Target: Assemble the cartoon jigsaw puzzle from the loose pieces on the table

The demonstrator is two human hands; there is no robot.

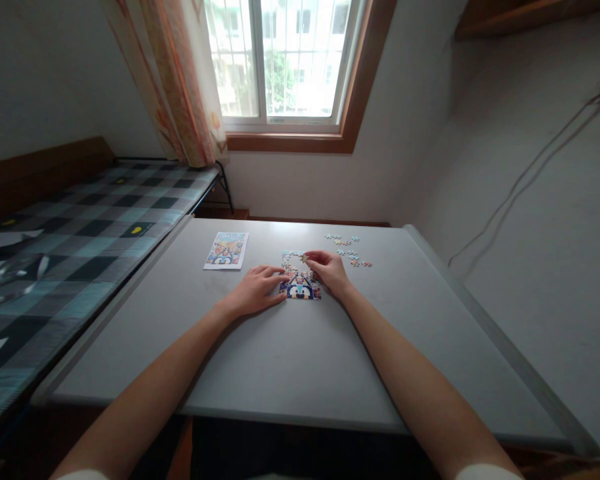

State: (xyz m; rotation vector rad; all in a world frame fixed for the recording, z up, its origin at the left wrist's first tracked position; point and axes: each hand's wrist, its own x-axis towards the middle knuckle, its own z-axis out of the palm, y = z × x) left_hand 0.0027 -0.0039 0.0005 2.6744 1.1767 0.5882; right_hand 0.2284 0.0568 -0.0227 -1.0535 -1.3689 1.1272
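Left hand (pixel 256 291), left of frame centre: open, fingers loosely spread, fingertips at the left edge of the part-built puzzle (pixel 301 292), just below frame centre. Right hand (pixel 331 272), right of centre: thumb and finger pinch a small piece (pixel 304 259).

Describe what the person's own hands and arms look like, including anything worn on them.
The left hand and right hand are ungloved, with nothing visible worn on fingers or wrists. Both slim forearms are uncovered. At the bottom edge, whitish sleeves show just their hems.
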